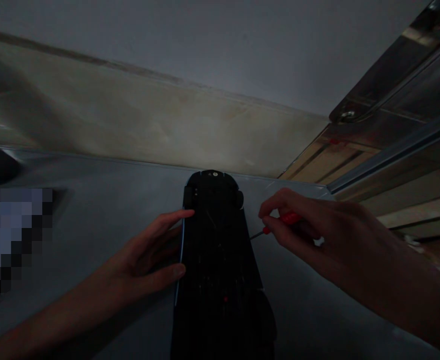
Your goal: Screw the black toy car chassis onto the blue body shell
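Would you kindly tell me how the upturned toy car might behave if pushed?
The toy car would probably slide rather than roll, since its underside faces up and its wheels seem clear of the table. It looks stiff, showing no bend beside the left hand. Whether it might rock is unclear: its lower side is hidden.

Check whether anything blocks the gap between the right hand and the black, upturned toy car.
Nothing visible blocks it. Only the red-handled, thin-shafted screwdriver in the right hand crosses the gap, its tip by the edge of the toy car; contact is unclear.
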Motion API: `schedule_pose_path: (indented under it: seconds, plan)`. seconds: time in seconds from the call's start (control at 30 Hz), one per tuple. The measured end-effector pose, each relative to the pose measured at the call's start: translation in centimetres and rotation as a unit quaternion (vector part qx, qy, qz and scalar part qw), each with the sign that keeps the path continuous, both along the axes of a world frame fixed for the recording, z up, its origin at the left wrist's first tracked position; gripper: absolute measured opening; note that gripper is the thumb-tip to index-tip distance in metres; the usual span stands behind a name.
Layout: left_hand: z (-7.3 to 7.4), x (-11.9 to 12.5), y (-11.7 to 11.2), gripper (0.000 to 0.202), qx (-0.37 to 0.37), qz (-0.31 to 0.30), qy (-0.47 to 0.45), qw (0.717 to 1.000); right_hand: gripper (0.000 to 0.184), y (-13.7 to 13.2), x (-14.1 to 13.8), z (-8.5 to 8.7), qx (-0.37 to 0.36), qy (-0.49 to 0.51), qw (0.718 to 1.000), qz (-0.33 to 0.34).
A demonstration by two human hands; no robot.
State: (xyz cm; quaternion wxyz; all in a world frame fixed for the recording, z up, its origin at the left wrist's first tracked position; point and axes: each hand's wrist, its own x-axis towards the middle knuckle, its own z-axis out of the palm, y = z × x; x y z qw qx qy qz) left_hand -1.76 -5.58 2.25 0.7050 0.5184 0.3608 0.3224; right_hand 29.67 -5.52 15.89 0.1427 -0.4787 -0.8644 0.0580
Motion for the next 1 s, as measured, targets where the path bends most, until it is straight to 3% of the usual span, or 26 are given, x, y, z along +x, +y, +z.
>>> schedule_pose_path:
  seconds: [0.13,0.33,0.5,0.67,1.0]
  plan:
    - [0.2,0.1,0.1,0.074,-0.006,-0.012,-0.005,1.0,0.027,-0.3,-0.4,0.2,0.003,0.012,1.0,0.014]
    - [0.8,0.3,0.2,0.071,0.003,-0.006,0.013,1.0,0.024,-0.1,-0.2,0.2,-0.031,0.011,0.999,0.009]
    - [1.2,0.3,0.2,0.071,0.003,-0.002,0.03,1.0,0.032,0.0,-0.1,-0.2,0.002,0.017,1.0,0.005]
    - [1.4,0.3,0.1,0.072,0.009,0.008,0.043,0.999,0.026,0.2,-0.2,-0.5,-0.012,0.013,1.0,-0.025]
    - [1.3,0.2,-0.1,0.07,-0.005,-0.003,0.02,1.0,0.024,0.4,-0.4,-0.4,-0.008,0.018,1.0,-0.012]
